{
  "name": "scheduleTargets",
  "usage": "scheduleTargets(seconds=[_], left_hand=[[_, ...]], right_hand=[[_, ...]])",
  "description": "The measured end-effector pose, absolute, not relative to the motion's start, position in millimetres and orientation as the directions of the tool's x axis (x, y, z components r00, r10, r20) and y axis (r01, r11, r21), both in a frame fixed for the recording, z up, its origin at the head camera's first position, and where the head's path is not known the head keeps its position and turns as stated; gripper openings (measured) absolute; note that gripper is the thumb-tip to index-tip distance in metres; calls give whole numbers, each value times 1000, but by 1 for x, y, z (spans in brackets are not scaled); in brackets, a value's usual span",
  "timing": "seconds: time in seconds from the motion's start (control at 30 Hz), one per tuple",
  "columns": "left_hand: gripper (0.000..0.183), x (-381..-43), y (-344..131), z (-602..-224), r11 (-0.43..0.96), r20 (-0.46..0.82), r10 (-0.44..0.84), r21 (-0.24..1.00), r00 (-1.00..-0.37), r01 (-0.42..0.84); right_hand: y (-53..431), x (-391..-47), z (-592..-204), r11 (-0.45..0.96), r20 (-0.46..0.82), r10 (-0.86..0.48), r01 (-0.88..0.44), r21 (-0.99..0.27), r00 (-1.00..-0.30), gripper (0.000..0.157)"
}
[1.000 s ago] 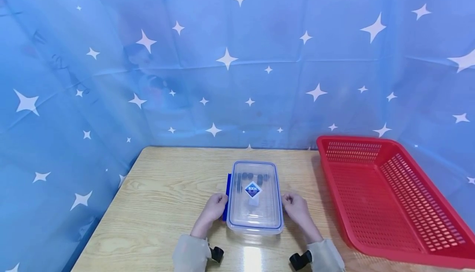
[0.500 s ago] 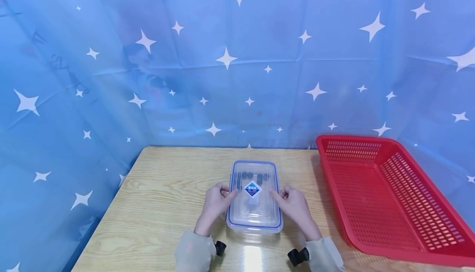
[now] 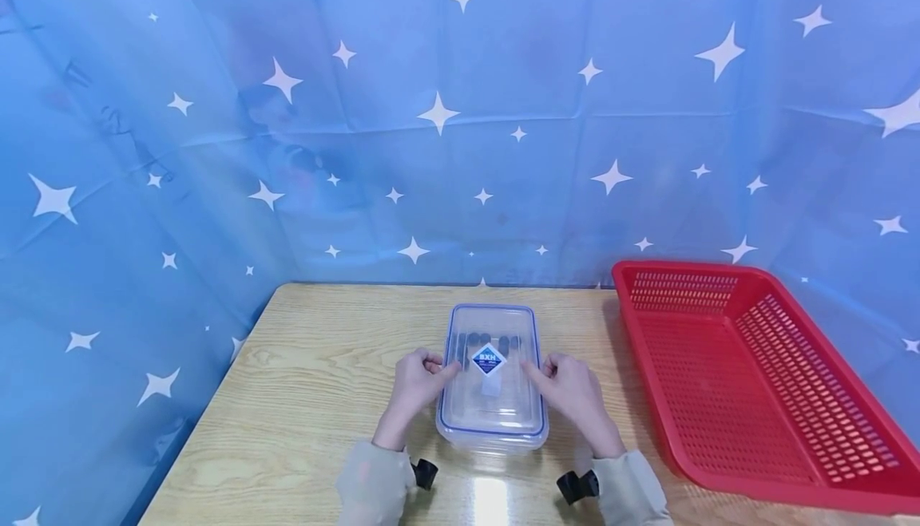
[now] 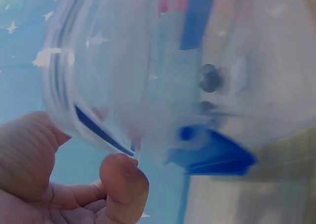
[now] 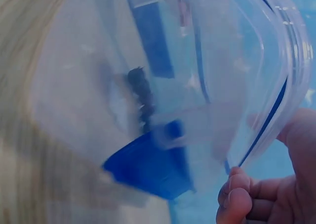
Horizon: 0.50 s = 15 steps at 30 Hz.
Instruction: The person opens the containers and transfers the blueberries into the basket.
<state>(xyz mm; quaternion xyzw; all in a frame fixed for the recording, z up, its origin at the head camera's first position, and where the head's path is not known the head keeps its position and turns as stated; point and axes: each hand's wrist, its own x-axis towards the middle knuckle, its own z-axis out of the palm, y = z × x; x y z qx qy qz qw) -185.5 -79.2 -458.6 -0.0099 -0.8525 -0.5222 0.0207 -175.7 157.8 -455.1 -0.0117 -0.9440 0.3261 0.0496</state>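
Since a second ago: left hand [image 3: 418, 381] and right hand [image 3: 573, 387] moved up from box sides, thumbs now over clear rectangular plastic lid with blue rim [image 3: 492, 378]; lid since shifted slightly upward in head view.

A curtained-off indoor recording spot, though whether it stood in a home, lab or office could not be told. A creased blue cloth [image 3: 532, 55] printed with white four-pointed stars hung as a backdrop beyond the far edge of a pale wood-grain tabletop [image 3: 316, 342] and continued past its left edge. A red plastic basket [image 3: 704, 382] stood toward the right edge. Near the close edge, small black wrist cameras [image 3: 424, 474] showed at both pale sleeves [image 3: 377, 482].
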Motion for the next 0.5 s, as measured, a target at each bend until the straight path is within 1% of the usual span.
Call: scheduleTargets(seconds=[0.13,0.3,0.4,0.5], left_hand=[[30,-184,-86,-449,414,45,-15,910,-999,35],[30,-179,-100,-437,397,62,-37,917,-997,42],[29,-174,-111,-431,397,57,-55,917,-997,31],[28,-170,-123,-426,405,36,-78,914,-996,2]], right_hand=[[152,-173,-444,769,96,51,-22,-639,-994,42],[140,-170,-434,719,168,7,-112,-686,-986,38],[132,-168,-433,666,197,-34,-169,-726,-980,35],[121,-165,-431,584,176,-76,-187,-790,-981,31]])
